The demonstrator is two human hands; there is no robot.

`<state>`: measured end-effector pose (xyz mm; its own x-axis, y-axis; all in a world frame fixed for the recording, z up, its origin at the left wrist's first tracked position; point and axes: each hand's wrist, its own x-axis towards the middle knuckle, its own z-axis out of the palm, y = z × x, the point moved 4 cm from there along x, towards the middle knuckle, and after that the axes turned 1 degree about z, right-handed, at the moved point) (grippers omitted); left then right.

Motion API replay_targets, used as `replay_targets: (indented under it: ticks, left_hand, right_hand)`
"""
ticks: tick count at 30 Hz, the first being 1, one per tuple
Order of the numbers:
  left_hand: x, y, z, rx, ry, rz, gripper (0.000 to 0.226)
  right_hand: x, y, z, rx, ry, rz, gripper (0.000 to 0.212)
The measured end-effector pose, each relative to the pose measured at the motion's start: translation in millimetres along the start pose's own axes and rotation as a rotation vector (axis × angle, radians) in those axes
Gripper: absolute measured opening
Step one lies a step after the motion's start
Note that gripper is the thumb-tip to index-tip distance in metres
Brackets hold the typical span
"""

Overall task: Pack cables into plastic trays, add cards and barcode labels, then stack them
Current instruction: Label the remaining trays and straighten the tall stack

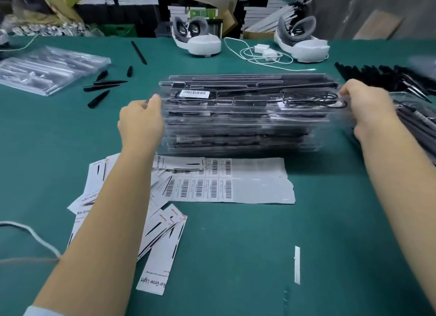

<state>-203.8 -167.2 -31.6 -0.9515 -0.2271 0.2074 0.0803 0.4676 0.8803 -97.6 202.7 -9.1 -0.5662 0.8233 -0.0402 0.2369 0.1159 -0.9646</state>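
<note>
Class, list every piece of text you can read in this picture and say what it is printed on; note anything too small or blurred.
"kar Grow Light": nearest card, first letters cut off.
"ikax Grow": card beside the left forearm, partly hidden.
Sheet of barcode labels: bars only; print too small.
Barcode label on the top tray: print too small.

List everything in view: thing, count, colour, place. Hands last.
Table: one, green, under everything.
Tray stack: one, clear with black contents, centre.
Top tray: one, clear, labelled, atop stack.
Label sheet: one, white, near side of stack.
Cards: several, white, near left.
Empty trays: a pile, clear, far left.
Spikes: about six, black, left of stack.
Headsets: two, white and grey, far edge.
Charger: white, between headsets.
Rods: many, black, far right.
Left hand: grips top tray's left end.
Right hand: grips its right end.
</note>
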Motion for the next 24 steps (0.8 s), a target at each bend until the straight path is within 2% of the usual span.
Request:
replay_targets:
  ticks: [4,7,9,11,13,16,19,21,24]
  left_hand:
    - [-0.6,-0.5,1.4,-0.017,-0.014,-0.009,0.044]
    - [-1.3,0.2,-0.4,-0.035,-0.03,-0.034,0.039]
    - [-3.0,-1.8,-3.2,-0.035,-0.025,-0.076,0.055]
    - [-8.1,-1.7,-7.1,-0.067,-0.001,-0.099,0.059]
    - [-16.6,0.2,-10.3,-0.079,0.054,-0.089,0.052]
    - [-38.6,9.3,-12.6,-0.022,0.17,0.02,0.043]
    - [-71.7,28.5,-3.7,0.016,0.203,0.246,0.037]
    - [-94.0,42.7,10.2,0.016,0.126,0.364,0.034]
    - [-128.4,66.8,39.2,-0.004,-0.112,0.497,0.028]
  right_hand:
    - [-2.0,4.3,-3.0,0.093,-0.043,-0.018,0.013]
    - [-6.8,14.0,-10.3,0.217,-0.052,-0.001,0.026]
    - [-14.5,25.2,-15.4,0.269,-0.05,0.025,0.022]
    - [-25.8,37.3,-19.0,0.252,-0.061,0.047,0.021]
    - [-39.0,50.0,-20.2,0.216,-0.078,0.065,0.022]
    - [-59.6,66.1,-18.2,0.153,-0.127,0.058,0.017]
    - [-79.6,77.8,-12.4,0.057,-0.19,0.037,0.014]
    - [-91.2,88.1,-7.3,-0.001,-0.209,0.034,0.01]
    - [-104.1,100.2,-4.4,-0.106,-0.157,-0.073,0.01]
